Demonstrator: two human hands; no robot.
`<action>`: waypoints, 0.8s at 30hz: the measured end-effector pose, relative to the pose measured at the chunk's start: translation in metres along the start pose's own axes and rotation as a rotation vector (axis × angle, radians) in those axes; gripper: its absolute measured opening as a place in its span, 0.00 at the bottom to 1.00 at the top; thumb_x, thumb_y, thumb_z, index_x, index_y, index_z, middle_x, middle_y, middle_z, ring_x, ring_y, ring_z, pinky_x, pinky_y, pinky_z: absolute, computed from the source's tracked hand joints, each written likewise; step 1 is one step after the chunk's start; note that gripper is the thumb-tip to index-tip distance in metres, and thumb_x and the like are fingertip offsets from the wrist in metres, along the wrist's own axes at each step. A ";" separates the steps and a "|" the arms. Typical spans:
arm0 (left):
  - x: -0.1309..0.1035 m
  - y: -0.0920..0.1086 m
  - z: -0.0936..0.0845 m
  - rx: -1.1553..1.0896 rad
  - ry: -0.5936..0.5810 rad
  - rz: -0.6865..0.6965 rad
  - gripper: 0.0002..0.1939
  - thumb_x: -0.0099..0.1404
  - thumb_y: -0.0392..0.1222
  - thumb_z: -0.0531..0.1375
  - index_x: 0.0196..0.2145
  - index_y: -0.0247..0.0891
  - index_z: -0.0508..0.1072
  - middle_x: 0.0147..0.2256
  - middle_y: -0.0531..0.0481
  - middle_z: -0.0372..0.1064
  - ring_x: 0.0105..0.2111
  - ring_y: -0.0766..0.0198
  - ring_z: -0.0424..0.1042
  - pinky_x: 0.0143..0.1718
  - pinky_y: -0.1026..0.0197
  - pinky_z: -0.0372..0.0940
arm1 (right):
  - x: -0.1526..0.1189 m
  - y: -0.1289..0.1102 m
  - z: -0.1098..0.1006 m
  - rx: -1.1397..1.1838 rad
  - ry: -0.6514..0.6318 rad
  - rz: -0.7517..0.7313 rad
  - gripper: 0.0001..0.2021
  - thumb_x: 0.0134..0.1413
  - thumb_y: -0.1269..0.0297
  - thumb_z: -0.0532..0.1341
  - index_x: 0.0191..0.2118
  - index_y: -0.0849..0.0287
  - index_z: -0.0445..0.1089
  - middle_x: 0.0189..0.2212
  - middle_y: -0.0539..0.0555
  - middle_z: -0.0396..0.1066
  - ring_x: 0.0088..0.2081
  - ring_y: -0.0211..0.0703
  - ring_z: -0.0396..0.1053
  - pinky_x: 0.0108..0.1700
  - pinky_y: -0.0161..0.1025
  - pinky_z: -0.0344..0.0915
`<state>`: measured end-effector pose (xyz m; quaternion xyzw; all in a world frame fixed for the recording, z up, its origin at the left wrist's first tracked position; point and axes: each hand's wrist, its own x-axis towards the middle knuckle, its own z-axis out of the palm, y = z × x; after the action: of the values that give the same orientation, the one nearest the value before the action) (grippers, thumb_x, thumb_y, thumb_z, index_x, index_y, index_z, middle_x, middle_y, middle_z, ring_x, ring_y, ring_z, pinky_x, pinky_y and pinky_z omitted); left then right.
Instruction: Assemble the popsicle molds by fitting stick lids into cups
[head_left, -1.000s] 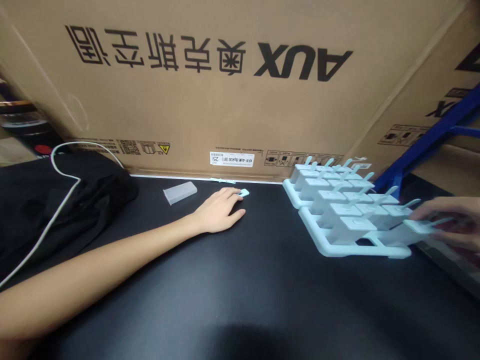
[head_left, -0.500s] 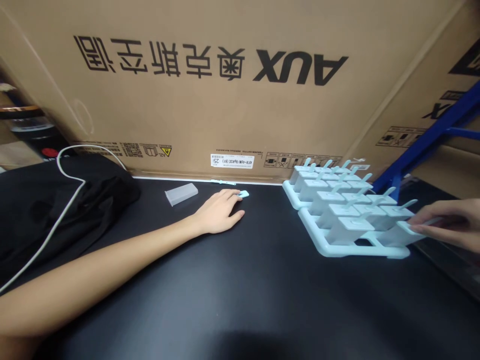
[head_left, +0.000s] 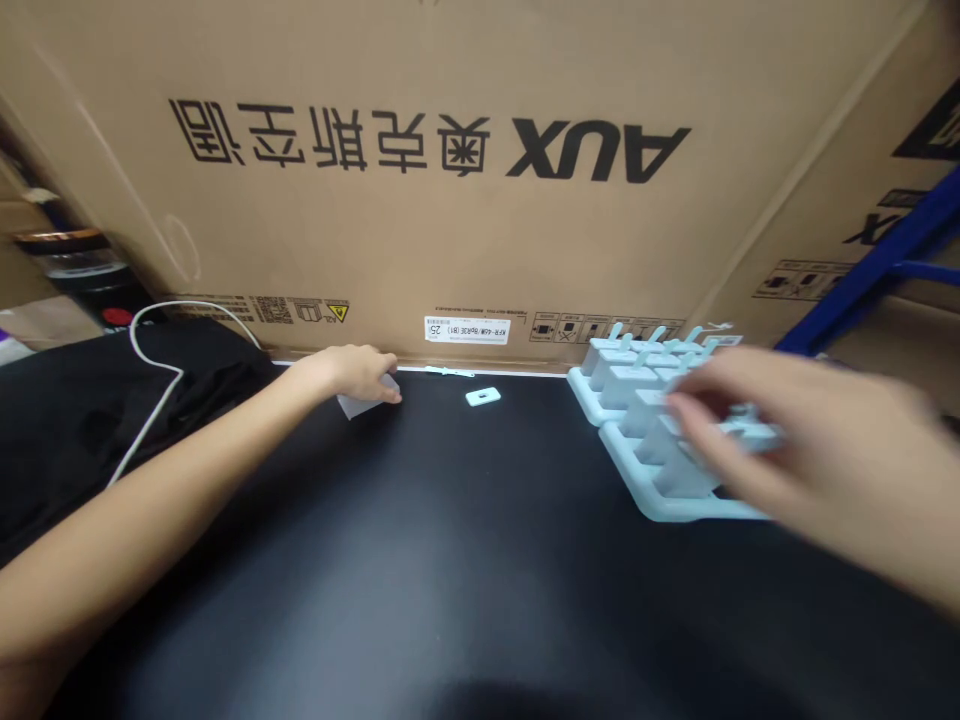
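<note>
My left hand point(head_left: 361, 374) is over the translucent rectangular mould point(head_left: 360, 405) on the black table, its thumb and fingers around the mould's right end. To its right lie a small light blue slotted cap point(head_left: 483, 397) and, by the carton's foot, a thin light blue stick point(head_left: 450, 371). My right hand point(head_left: 780, 420), blurred, hovers over the near part of the light blue rack point(head_left: 637, 480) of popsicle moulds with stick handles. It hides several moulds, and what its fingers hold, if anything, cannot be made out.
A large brown carton point(head_left: 420, 240) stands behind the black table point(head_left: 450, 560). Black cloth point(head_left: 187, 375) with a white cable point(head_left: 159, 405) lies at the left, near a dark jar point(head_left: 97, 280). A blue metal frame point(head_left: 870, 275) rises at the right.
My left hand has left the small cap and moved left onto the translucent mould. My right hand has come leftward from the rack's right corner and now covers its near part.
</note>
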<state>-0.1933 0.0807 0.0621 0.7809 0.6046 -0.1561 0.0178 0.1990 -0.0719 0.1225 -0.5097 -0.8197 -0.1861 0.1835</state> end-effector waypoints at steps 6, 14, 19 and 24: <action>-0.006 0.009 -0.003 -0.044 -0.034 0.110 0.28 0.61 0.59 0.59 0.55 0.47 0.71 0.47 0.39 0.75 0.45 0.43 0.75 0.42 0.50 0.66 | 0.079 -0.090 0.103 0.068 -0.392 -0.263 0.11 0.63 0.68 0.53 0.47 0.62 0.69 0.48 0.62 0.72 0.49 0.52 0.69 0.44 0.44 0.65; -0.013 0.043 -0.003 -0.813 0.191 0.678 0.25 0.60 0.56 0.65 0.49 0.42 0.66 0.43 0.48 0.71 0.37 0.62 0.74 0.38 0.59 0.68 | 0.091 -0.062 0.152 0.284 -0.469 -0.171 0.09 0.60 0.65 0.60 0.43 0.62 0.72 0.42 0.61 0.74 0.44 0.49 0.71 0.42 0.40 0.64; -0.002 0.069 0.031 -1.306 0.125 0.908 0.24 0.53 0.41 0.71 0.41 0.41 0.61 0.45 0.46 0.67 0.47 0.56 0.74 0.45 0.53 0.70 | 0.067 -0.037 0.137 0.509 -0.512 -0.031 0.08 0.52 0.63 0.64 0.38 0.60 0.73 0.30 0.51 0.74 0.29 0.38 0.69 0.32 0.35 0.61; 0.006 0.081 0.052 -1.418 0.245 0.889 0.24 0.51 0.42 0.72 0.30 0.40 0.57 0.42 0.48 0.63 0.56 0.47 0.70 0.51 0.49 0.68 | 0.051 -0.029 0.123 1.159 -0.315 0.357 0.14 0.51 0.53 0.67 0.33 0.59 0.71 0.26 0.49 0.69 0.27 0.37 0.65 0.29 0.35 0.60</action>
<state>-0.1263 0.0537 -0.0019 0.7615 0.1935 0.3675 0.4976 0.1380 0.0155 0.0383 -0.4777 -0.7069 0.3994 0.3355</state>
